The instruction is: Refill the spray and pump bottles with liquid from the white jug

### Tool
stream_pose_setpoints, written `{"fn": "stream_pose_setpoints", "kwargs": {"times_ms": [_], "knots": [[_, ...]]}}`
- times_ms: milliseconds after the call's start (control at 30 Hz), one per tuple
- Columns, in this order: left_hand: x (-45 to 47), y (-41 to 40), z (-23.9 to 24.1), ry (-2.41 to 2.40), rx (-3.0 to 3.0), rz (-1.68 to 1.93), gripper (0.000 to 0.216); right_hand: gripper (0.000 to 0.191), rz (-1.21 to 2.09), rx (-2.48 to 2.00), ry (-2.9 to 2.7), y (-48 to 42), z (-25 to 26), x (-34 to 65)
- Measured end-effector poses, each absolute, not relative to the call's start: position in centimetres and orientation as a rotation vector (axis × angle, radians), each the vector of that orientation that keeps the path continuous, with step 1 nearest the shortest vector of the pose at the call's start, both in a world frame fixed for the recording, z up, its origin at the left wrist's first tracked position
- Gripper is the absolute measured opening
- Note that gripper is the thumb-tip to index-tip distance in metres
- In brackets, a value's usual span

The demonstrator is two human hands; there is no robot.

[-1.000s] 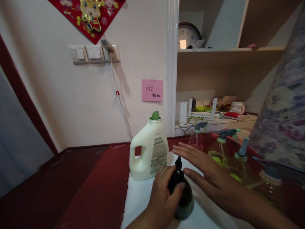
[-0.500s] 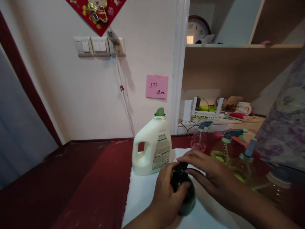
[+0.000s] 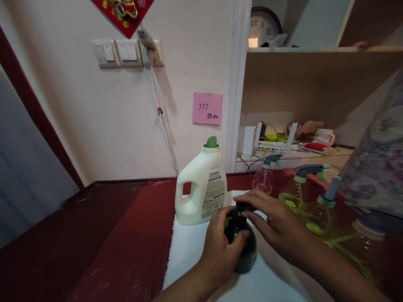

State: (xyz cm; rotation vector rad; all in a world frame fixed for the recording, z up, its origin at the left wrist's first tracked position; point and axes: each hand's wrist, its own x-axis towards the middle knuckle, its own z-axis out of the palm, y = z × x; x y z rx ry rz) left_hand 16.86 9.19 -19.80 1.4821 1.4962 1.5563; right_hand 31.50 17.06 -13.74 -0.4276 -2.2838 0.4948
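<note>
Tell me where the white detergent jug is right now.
In the head view, the white detergent jug stands upright at the back edge of the white cloth, by the wall, just beyond the left hand gripping the dark bottle.

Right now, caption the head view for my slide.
Left hand grips dark bottle; right hand pinches its top.

So the bottle stands on the cloth, left hand wrapped round its left side, right hand over its top. Jug sits just behind the left fingers. Spray bottles line up right of the right fingers. Sticky note is on the wall behind.
</note>
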Motion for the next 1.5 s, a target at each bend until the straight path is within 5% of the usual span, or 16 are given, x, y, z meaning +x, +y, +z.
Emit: {"fn": "stream_pose_setpoints", "kwargs": {"times_ms": [1500], "knots": [[17.8, 8.7, -19.1, 1.449, 1.345, 1.571, 0.051, 0.016, 0.389, -0.558, -2.366, 16.5, -12.9, 32.4]]}}
